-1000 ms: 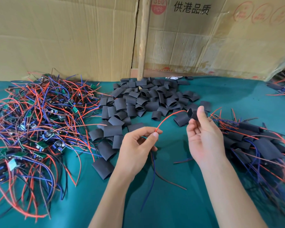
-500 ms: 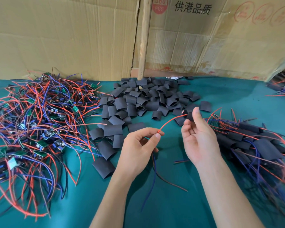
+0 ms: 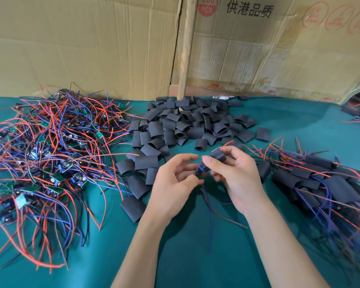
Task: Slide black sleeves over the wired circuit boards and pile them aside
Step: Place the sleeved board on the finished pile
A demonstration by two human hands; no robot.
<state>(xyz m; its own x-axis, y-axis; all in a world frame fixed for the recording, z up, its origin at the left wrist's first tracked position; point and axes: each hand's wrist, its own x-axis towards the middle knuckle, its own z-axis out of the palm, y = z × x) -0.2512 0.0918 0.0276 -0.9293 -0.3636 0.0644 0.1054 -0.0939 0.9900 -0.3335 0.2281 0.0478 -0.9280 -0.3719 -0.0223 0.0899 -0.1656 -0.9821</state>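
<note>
We had bare green cloth [image 3: 195,256] near us; wire tangle [image 3: 46,154] left, sleeve heap [image 3: 187,125] ahead, sleeved pile [image 3: 324,179] right.

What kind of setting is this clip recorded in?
Probably a small hand-assembly workshop bench: a green-covered table holds a heap of wired circuit boards, a pile of black sleeves and a stack of sleeved boards, with flattened cardboard cartons behind.

Two bare hands meet above a green table [image 3: 195,256] — the right hand [image 3: 235,175] pinches a black sleeve [image 3: 218,155] while the left hand [image 3: 175,179] grips a wired circuit board [image 3: 200,173] at the sleeve's lower end. A red wire [image 3: 227,144] pokes from the sleeve's top. Unsleeved boards [image 3: 50,159] tangle at left, loose sleeves [image 3: 185,127] lie behind, finished pieces [image 3: 324,179] at right — cardboard [image 3: 81,44] behind.
</note>
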